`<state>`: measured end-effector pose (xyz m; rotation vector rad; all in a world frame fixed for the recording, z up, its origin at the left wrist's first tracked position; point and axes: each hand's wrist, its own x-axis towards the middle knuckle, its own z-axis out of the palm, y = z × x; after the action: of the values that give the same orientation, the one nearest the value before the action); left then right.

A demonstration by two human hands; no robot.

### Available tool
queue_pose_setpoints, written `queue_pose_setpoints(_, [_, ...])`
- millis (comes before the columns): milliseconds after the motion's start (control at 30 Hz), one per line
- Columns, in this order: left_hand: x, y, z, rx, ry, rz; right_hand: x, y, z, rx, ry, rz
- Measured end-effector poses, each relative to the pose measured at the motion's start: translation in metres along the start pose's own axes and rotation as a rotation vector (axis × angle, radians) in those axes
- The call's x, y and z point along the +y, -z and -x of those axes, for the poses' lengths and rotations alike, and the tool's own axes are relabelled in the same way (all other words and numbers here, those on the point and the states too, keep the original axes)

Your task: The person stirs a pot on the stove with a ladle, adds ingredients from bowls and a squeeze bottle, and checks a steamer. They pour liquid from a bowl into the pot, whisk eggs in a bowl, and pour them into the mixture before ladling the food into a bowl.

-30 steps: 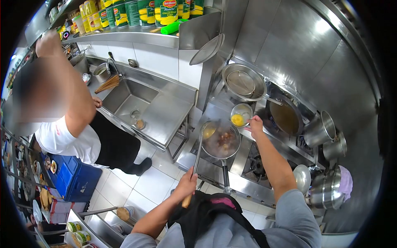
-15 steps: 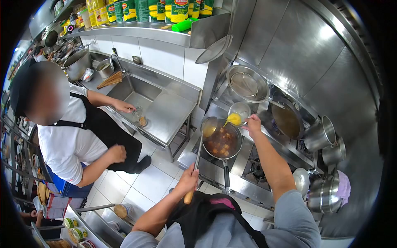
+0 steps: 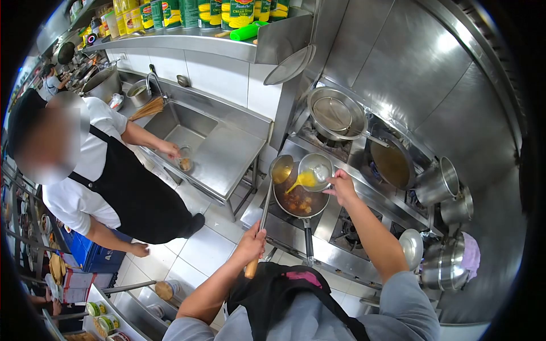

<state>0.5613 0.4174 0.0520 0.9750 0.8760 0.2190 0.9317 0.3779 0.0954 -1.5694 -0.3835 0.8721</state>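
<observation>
My left hand is closed round the long handle of a metal ladle. The ladle's bowl is over the upper left rim of a frying pan and has yellowish liquid in it. In my right hand a small metal bowl is tipped to the left, gripped by its right rim. Yellow liquid runs from its lip towards the pan. Chunks in reddish-brown sauce fill the pan, partly hidden by the bowl.
A co-worker in a black apron stands at the left, one hand holding a small clear container by the sink. Behind the pan sits a strainer on a pot. A wok and steel pots are at the right.
My right hand's bowl has tipped further and shifted left, over the pan. The ladle has moved slightly left. The co-worker's lower hand has dropped, and the view has shifted a little.
</observation>
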Motion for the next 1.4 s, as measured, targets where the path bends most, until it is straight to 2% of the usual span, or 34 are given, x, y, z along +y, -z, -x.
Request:
queue_pose_setpoints(267, [0.003,-0.003,0.000,-0.018,0.019,-0.017,-0.008,0.047,0.025,0.051,-0.007,0.093])
queue_pose_setpoints(400, [0.004,-0.007,-0.004,-0.032,-0.002,-0.028,-0.017,0.052,0.003,0.111,0.158,0.223])
queue_pose_setpoints(467, [0.004,-0.009,-0.008,-0.033,-0.006,-0.041,-0.024,0.046,-0.006,0.113,0.346,0.376])
queue_pose_setpoints(533, [0.002,-0.010,-0.010,-0.034,-0.005,-0.055,-0.029,0.038,-0.007,0.142,0.386,0.400])
queue_pose_setpoints(633, [0.006,-0.011,-0.010,-0.041,-0.012,-0.061,-0.034,0.025,-0.002,0.178,0.929,0.735])
queue_pose_setpoints(733, [0.015,-0.013,0.000,-0.048,-0.023,-0.071,-0.060,0.005,0.032,0.142,0.991,0.792])
queue_pose_setpoints(800, [0.024,-0.015,0.007,-0.055,-0.001,-0.046,-0.076,-0.003,0.051,0.133,0.948,0.842])
queue_pose_setpoints(867, [0.022,-0.015,0.007,-0.046,-0.001,-0.053,-0.089,-0.008,0.060,0.129,1.115,0.972])
queue_pose_setpoints(900, [0.021,-0.014,0.007,-0.035,0.000,-0.059,-0.097,-0.010,0.065,0.133,1.113,0.972])
queue_pose_setpoints(967, [0.017,-0.010,0.008,-0.029,0.000,-0.069,-0.108,-0.012,0.073,0.142,1.321,1.080])
queue_pose_setpoints(1100, [0.010,-0.012,0.008,-0.023,-0.013,-0.080,-0.101,-0.009,0.075,0.164,1.332,1.096])
queue_pose_setpoints(1167, [0.003,-0.011,0.006,-0.032,0.002,-0.060,-0.063,-0.006,0.054,0.275,1.141,0.940])
queue_pose_setpoints(1233, [-0.006,-0.008,0.007,-0.025,0.013,-0.036,0.055,0.046,-0.041,0.396,0.632,0.780])
queue_pose_setpoints(1300, [-0.011,-0.007,0.007,-0.064,-0.002,-0.087,0.086,0.050,-0.037,0.373,-0.294,-0.641])
queue_pose_setpoints(1367, [-0.015,-0.004,0.013,-0.081,-0.003,-0.086,0.123,0.041,-0.039,0.399,-0.386,-0.787])
queue_pose_setpoints(1400, [-0.017,-0.003,0.015,-0.106,0.009,-0.083,0.121,0.022,-0.039,0.375,-0.405,-0.772])
